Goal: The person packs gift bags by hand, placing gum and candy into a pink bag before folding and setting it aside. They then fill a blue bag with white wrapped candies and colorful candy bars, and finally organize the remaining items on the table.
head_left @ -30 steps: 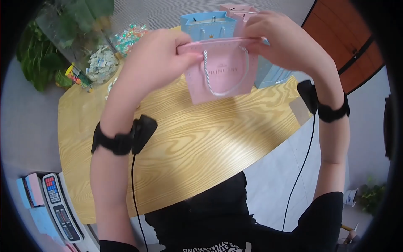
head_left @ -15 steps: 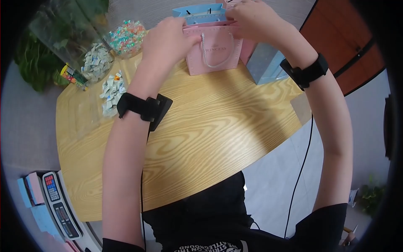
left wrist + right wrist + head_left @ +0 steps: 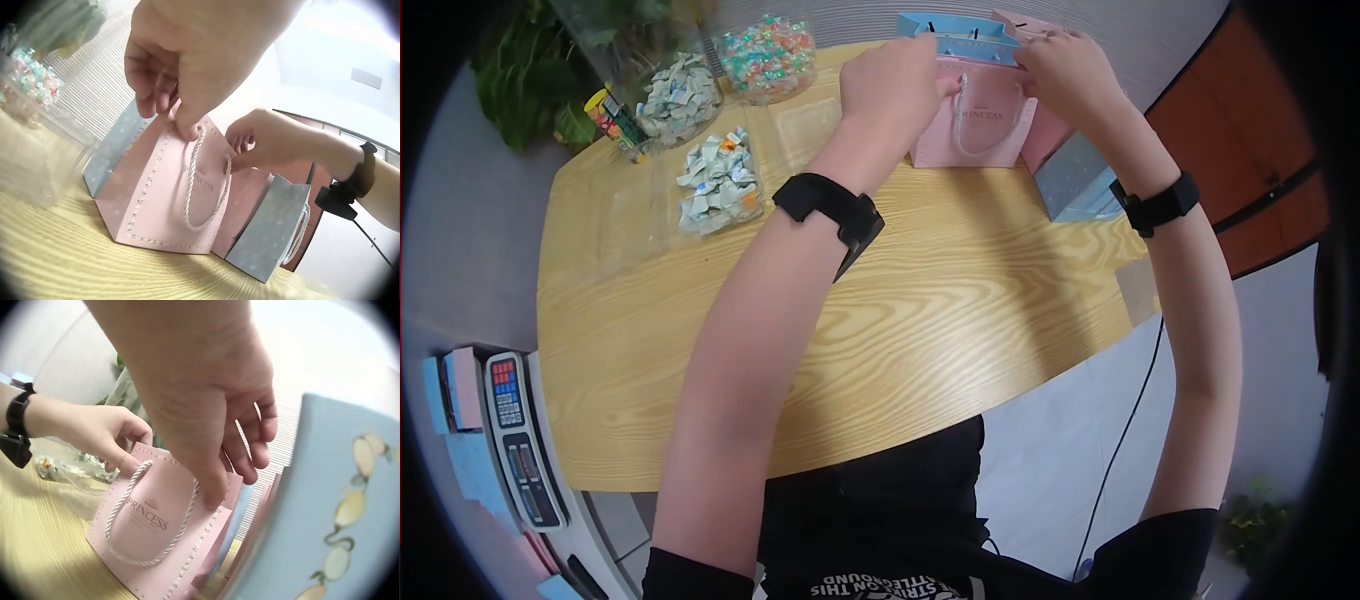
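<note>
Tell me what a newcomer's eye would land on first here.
Probably the pink bag marked PRINCESS, standing on the wooden table, with the left hand and right hand at its top. Next, perhaps, the blue bag behind it, then the bright sweets in a clear container to the left.

Pink bag (image 3: 156, 540) "PRINCESS", shirt (image 3: 1040, 572) "ON THIS…TTLEGROUND"
</note>
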A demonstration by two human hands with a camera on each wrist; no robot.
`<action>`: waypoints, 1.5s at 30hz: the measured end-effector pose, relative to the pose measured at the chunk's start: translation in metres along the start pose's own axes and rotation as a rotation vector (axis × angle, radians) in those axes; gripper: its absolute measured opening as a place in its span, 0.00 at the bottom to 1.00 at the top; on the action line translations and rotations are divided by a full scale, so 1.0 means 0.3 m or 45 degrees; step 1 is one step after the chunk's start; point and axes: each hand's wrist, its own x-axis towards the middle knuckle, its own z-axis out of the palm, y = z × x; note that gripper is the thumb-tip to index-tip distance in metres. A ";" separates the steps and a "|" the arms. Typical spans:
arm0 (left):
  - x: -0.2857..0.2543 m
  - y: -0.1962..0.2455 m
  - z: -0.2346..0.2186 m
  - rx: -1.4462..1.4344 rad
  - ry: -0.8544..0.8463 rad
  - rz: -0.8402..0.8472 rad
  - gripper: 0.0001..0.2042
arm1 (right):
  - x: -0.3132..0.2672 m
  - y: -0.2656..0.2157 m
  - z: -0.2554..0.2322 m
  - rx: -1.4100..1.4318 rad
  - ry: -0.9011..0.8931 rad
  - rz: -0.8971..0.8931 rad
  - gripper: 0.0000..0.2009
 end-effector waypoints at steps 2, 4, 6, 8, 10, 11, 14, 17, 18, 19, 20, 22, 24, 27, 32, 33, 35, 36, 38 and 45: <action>0.004 0.009 -0.013 -0.003 -0.054 -0.040 0.20 | -0.014 -0.002 -0.017 -0.003 0.068 0.008 0.11; 0.000 0.008 -0.028 -0.057 -0.075 -0.070 0.24 | -0.019 -0.010 -0.043 0.002 -0.019 0.038 0.13; -0.002 0.014 -0.039 -0.069 -0.085 -0.064 0.26 | -0.024 -0.023 -0.063 0.019 -0.096 0.065 0.14; -0.008 0.012 -0.056 -0.075 -0.096 -0.063 0.27 | -0.034 -0.038 -0.078 -0.052 -0.120 0.086 0.20; -0.013 0.013 -0.077 -0.070 -0.124 -0.006 0.27 | -0.045 -0.047 -0.097 -0.079 -0.090 0.089 0.22; -0.017 0.011 -0.089 -0.072 -0.120 -0.003 0.27 | -0.051 -0.050 -0.111 -0.106 -0.060 0.091 0.25; -0.035 -0.008 -0.147 -0.157 -0.111 0.063 0.27 | -0.044 -0.080 -0.161 0.008 0.358 -0.017 0.22; -0.075 -0.028 -0.278 -0.199 -0.152 -0.064 0.24 | -0.016 -0.203 -0.387 0.531 0.069 0.116 0.22; -0.099 -0.045 -0.340 -0.248 -0.193 -0.051 0.23 | -0.008 -0.245 -0.393 0.573 0.112 0.117 0.17; -0.124 -0.063 -0.400 -0.202 -0.297 -0.037 0.20 | 0.003 -0.283 -0.403 0.609 0.155 0.110 0.14; -0.150 -0.089 -0.455 -0.154 -0.392 -0.025 0.18 | 0.004 -0.330 -0.455 0.756 0.045 0.121 0.10; -0.218 -0.185 -0.518 -0.141 -0.605 -0.017 0.16 | -0.001 -0.422 -0.482 0.941 0.012 0.018 0.08; -0.290 -0.236 -0.598 -0.266 -1.089 -0.278 0.15 | -0.010 -0.508 -0.473 1.013 -0.029 -0.149 0.08; -0.375 -0.272 -0.598 -0.327 -1.366 -0.462 0.13 | -0.017 -0.612 -0.468 1.098 -0.273 -0.285 0.08; -0.448 -0.340 -0.500 -0.360 -1.613 -0.503 0.14 | 0.032 -0.770 -0.374 1.087 -0.625 -0.484 0.10; -0.459 -0.352 -0.480 -0.416 -1.648 -0.460 0.15 | 0.033 -0.783 -0.365 1.128 -0.677 -0.505 0.11; -0.467 -0.358 -0.442 -0.383 -1.681 -0.406 0.16 | 0.039 -0.807 -0.333 1.170 -0.732 -0.565 0.12; -0.470 -0.362 -0.426 -0.332 -1.719 -0.319 0.17 | 0.041 -0.822 -0.308 1.189 -0.767 -0.606 0.13; -0.482 -0.363 -0.407 -0.308 -1.637 -0.284 0.18 | 0.050 -0.842 -0.267 1.218 -0.827 -0.695 0.15; -0.493 -0.363 -0.400 -0.311 -1.581 -0.296 0.18 | 0.069 -0.827 -0.236 1.408 -0.883 -0.635 0.17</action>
